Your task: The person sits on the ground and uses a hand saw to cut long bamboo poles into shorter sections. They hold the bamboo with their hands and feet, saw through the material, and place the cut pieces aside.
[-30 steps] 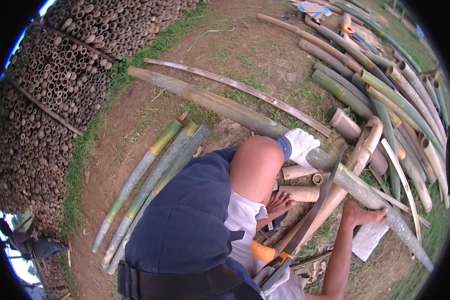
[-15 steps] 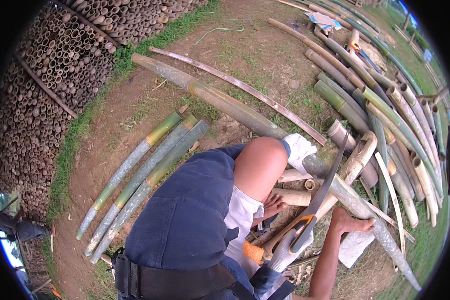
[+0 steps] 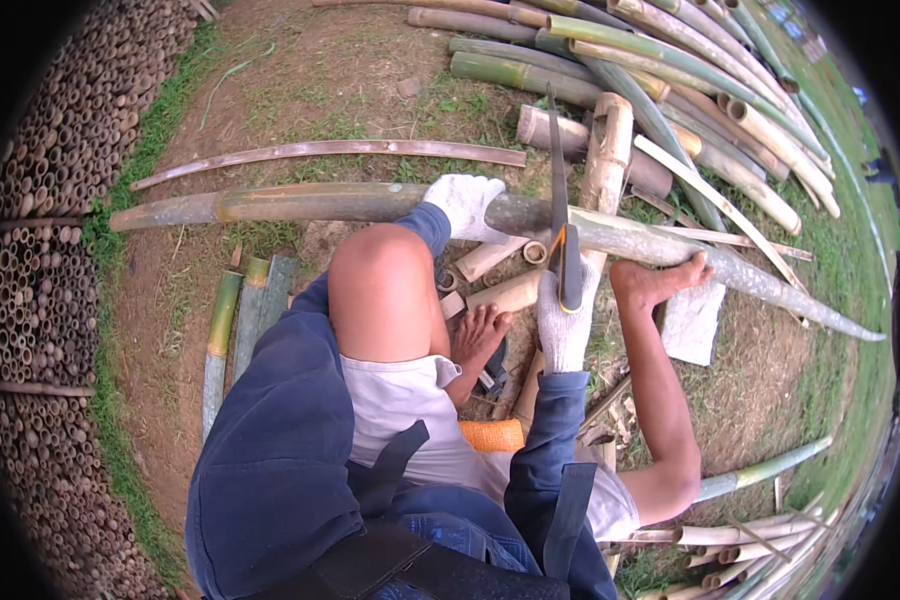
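Note:
A long grey-green bamboo pole (image 3: 310, 203) runs from left to right in front of me. My left hand (image 3: 462, 203), in a white glove, is closed over its middle. In my gloved right hand (image 3: 566, 325) is a hand saw (image 3: 558, 165) with an orange-and-black handle, its blade pointing away from me. The blade crosses the pole to the right of my left hand; I cannot tell if its teeth touch the bamboo. My bare right foot (image 3: 660, 278) rests against the pole farther right.
Under the pole lie a thick bamboo piece (image 3: 606, 150) and short offcuts (image 3: 510, 292). A split bamboo strip (image 3: 340, 148) lies beyond it. Several poles (image 3: 530, 75) are heaped at the far right, cut lengths (image 3: 220, 340) at the left. A stacked bamboo wall (image 3: 40, 290) stands far left.
My view has turned to the right, so the pole now lies nearly level. The saw has swung more upright across the pole, with my right hand moved forward. My left hand stays on the pole.

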{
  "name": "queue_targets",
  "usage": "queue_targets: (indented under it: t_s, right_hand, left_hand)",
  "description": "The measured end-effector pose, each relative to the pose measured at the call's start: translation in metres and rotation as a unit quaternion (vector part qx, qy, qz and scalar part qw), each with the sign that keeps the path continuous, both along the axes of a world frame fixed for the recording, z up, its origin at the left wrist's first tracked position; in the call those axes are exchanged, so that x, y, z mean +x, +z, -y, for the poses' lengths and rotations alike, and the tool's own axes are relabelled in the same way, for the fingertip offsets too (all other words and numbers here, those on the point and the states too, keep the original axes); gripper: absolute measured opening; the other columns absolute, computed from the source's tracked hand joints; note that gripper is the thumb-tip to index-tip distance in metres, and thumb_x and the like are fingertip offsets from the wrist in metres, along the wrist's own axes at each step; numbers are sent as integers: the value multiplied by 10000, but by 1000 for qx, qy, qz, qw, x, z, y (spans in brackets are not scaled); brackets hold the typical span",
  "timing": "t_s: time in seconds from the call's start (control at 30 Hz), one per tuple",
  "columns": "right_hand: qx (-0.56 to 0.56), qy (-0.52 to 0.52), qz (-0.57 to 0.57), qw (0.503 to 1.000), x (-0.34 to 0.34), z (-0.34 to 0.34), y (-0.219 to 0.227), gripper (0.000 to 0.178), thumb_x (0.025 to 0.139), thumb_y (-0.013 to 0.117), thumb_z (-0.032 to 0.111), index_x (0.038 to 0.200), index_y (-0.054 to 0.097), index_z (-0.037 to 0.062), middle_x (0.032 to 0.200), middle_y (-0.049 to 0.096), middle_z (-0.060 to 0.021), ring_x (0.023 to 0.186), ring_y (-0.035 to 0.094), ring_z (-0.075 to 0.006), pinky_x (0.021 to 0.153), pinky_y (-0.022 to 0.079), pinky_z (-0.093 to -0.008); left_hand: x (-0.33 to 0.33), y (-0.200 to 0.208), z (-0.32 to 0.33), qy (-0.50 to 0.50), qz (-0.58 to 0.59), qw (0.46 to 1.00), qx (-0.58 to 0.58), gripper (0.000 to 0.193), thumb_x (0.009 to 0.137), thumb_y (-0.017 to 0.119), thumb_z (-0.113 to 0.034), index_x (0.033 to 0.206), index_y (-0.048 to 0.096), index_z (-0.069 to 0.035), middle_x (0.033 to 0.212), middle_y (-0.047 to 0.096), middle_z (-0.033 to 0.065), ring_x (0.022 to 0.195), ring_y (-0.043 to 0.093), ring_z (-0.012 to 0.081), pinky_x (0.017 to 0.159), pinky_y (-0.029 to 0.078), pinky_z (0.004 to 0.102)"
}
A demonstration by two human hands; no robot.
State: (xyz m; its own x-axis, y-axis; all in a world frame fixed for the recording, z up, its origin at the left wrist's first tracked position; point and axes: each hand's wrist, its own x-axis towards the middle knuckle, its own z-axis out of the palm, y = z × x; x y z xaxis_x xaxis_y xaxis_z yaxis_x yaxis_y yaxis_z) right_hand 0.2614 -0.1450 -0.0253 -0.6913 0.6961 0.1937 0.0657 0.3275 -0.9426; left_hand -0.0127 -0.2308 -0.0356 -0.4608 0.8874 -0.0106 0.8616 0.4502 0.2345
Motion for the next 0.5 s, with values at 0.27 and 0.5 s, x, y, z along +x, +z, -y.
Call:
queue_targets:
  t_s: [0.27,0.5]
  right_hand:
    - [28,47,141,988,223,122,35,482,1027,671,10,1494,563,-28,1369,675,-246,1267,730,-391,1093,574,-478]
    - [0,-42,51,998,54,33,-1,501,1023,725,69,1490,555,6,1355,672,-229,1222,722,-357,1055,568,-440]
  left_hand:
    - [7,-11,-3,-8,34,999,6,855,795,839,-781,1322,706,-121,1207,777,179,1132,770,385,999,603,530]
    - [18,-4,1,-22,24,999,21,779,789,868,-723,1245,719,-109,1158,784,179,1063,783,392,941,630,519]
